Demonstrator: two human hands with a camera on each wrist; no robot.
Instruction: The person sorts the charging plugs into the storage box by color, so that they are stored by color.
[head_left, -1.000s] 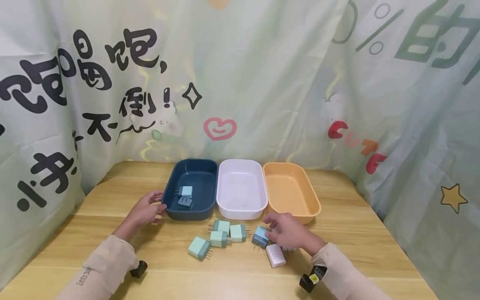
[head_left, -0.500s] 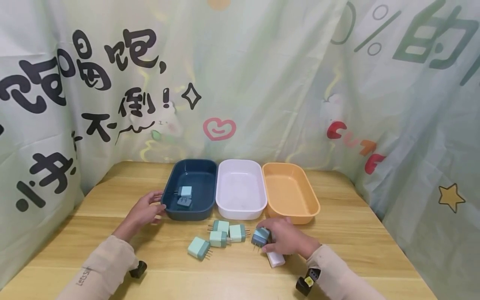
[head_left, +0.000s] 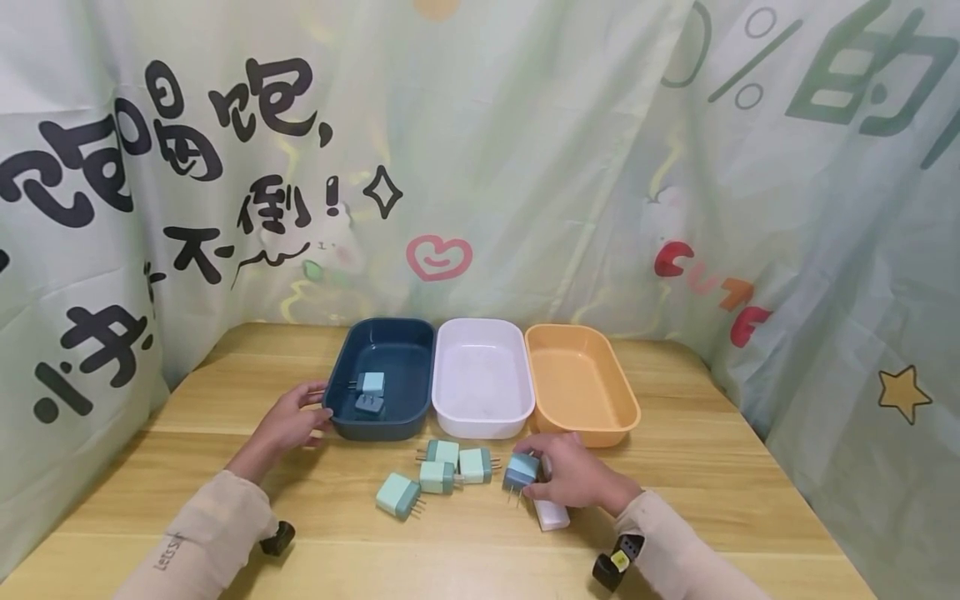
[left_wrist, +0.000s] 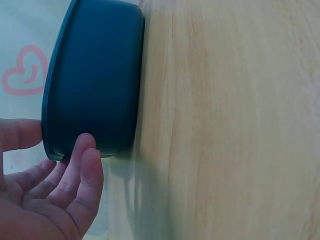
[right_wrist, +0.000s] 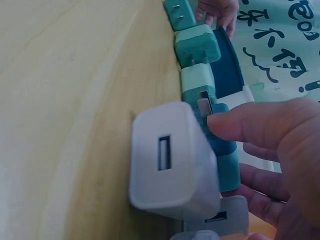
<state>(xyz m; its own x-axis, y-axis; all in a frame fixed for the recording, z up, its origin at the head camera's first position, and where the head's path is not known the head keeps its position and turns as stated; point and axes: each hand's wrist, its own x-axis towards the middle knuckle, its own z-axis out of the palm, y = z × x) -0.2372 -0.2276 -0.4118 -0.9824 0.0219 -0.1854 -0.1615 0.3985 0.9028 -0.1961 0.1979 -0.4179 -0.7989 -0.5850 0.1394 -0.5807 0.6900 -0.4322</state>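
My left hand (head_left: 296, 417) rests against the left side of a dark blue tray (head_left: 405, 425), thumb and fingertips at its rim and outer wall. Inside that tray lie a light blue charger plug (head_left: 372, 382) and a darker blue one (head_left: 368, 404). In front of the orange tray (head_left: 583, 375), my right hand (head_left: 573, 475) pinches a two-tone blue charger plug (head_left: 521, 472) between thumb and fingers, its prongs pointing down. Just under this hand is a white charger plug (right_wrist: 162, 155), partly covered in the head view; the right wrist view shows its USB slot.
A white tray (head_left: 483, 429) stands between the blue and orange ones. Several mint green charger plugs (head_left: 397, 495) lie on the wooden table (head_left: 337, 550) before the trays. Another pale plug (right_wrist: 225, 212) is near my right fingers. A printed curtain (head_left: 517, 167) hangs around the back and sides.
My right hand has come down slightly and brought its thumb and fingers around the two-tone blue charger plug, covering more of the white one. The left hand stays at the dark blue tray.
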